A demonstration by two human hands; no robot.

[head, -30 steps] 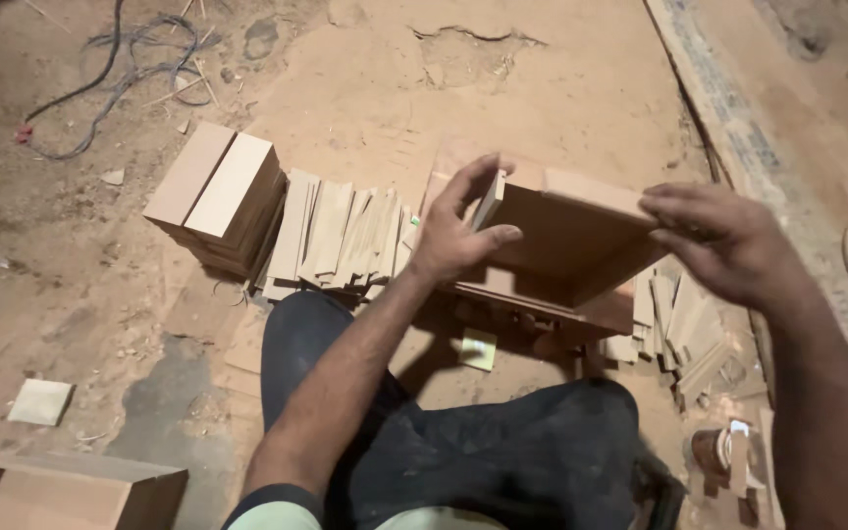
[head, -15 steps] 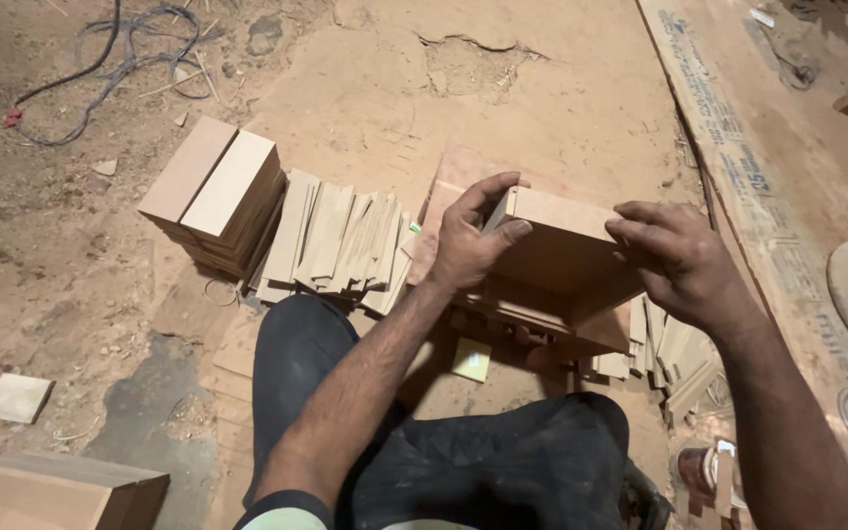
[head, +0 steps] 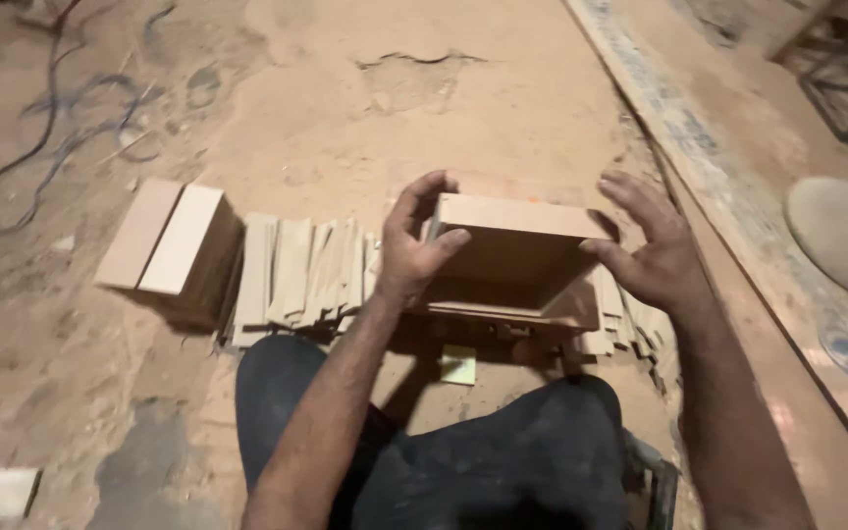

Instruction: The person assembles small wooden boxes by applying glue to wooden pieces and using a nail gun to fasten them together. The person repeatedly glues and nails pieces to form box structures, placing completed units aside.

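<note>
A dusty, sand-coloured floor (head: 503, 128) is seen throughout, cracked in a patch beyond the open wooden box (head: 512, 260) that is held over the person's knees. Far to the left of the box, dark cables (head: 46, 128) are trailed across the dirt, and a small pale square offcut (head: 4, 493) is lying at the lower left. Nearer the box on that side, a stack of flat wooden boards (head: 171, 245) is set on the floor, and a row of thin wooden slats (head: 306, 270) is leaned between the stack and the box.

The left hand (head: 414, 245) is clamped on the box's left wall, thumb at the front and fingers curled over the top edge. The box is tilted with its open side towards the person. Just below it, a small yellowish scrap (head: 459, 365) is lying on the floor between the knees.

The right hand (head: 650, 250) is pressed against the box's right wall with fingers spread apart. More slats (head: 630, 329) are piled beneath that hand. Right of the box, a long flat board (head: 728, 196) is laid diagonally, and a round pale disc (head: 846, 236) is seen beyond it.
</note>
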